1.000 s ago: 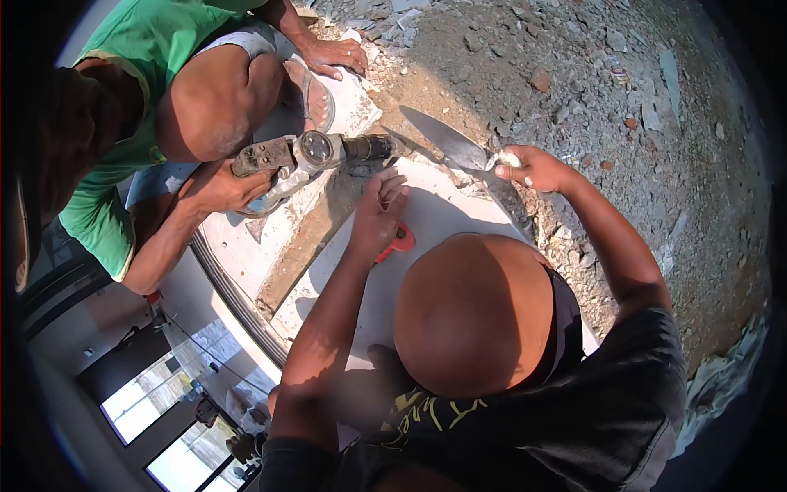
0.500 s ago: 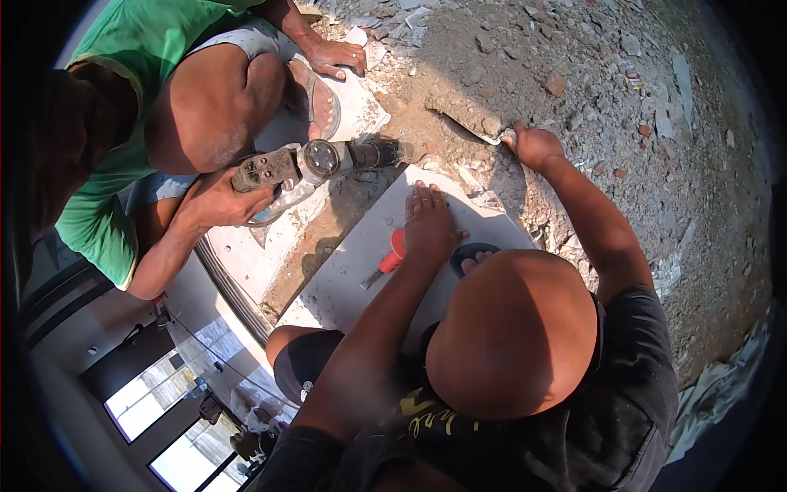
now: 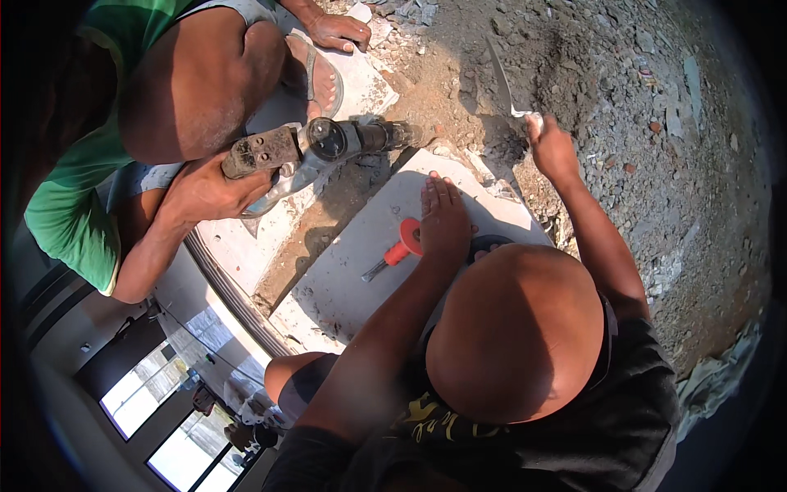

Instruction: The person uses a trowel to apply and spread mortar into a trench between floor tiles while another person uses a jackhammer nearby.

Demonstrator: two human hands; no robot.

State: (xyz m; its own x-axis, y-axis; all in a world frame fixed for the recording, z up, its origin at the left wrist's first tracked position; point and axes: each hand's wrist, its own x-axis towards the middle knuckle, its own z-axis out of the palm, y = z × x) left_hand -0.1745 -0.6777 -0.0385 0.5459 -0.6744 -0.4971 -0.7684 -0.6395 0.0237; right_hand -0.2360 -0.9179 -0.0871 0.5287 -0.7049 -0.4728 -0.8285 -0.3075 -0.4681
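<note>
My left hand (image 3: 446, 220) rests palm down on a pale slab (image 3: 352, 271), its fingers stretched out. Beside it on the slab lies a chisel (image 3: 397, 252) with a red grip and round guard. My right hand (image 3: 554, 152) is closed round the handle of a trowel (image 3: 499, 78), whose blade extends over the loose soil (image 3: 459, 90). Across from me, a co-worker's hand (image 3: 205, 190) grips a dusty power hammer (image 3: 328, 141); its front end is at the dirt by the slab's far corner. The tip of its bit cannot be made out.
A co-worker in a green shirt (image 3: 74, 221) crouches at the left, the other hand (image 3: 340, 31) near a sandalled foot (image 3: 324, 86). Rubble (image 3: 623, 164) spreads across the right. My bent knee (image 3: 516, 328) is between my arms. A dark door track (image 3: 225, 287) runs along the left.
My right hand has moved slightly down and right, and the trowel blade has swung from low in the soil to pointing away from me. My left hand stays on the slab.
</note>
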